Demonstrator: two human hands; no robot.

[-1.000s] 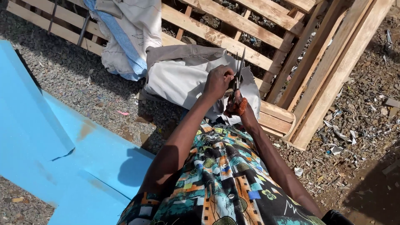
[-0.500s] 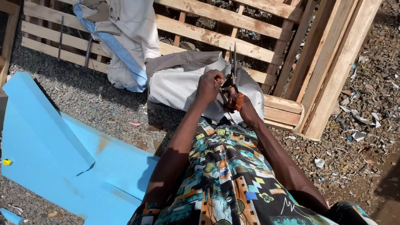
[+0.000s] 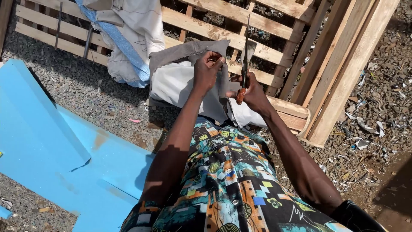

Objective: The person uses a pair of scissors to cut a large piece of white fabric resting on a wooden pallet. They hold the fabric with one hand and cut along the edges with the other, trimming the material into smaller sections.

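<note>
We find our left hand [image 3: 207, 71] pinching grey cloth [image 3: 189, 49]; right hand [image 3: 253, 92] gripping upright scissors [image 3: 245, 51]

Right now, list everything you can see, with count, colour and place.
scissors: one, dark blades, orange-brown handle, upright in the right hand
grey cloth: one, pinched by the left hand, draped over a white bundle
white and blue sacking: one heap, top left, on the pallets
wooden pallets: several, pale wood, top and right
blue foam sheets: a few, left, on gravel
scraps: many, pale, right ground
patterned shirt: one, multicoloured, bottom centre
left hand: on the cloth
right hand: gripping the scissors
</note>
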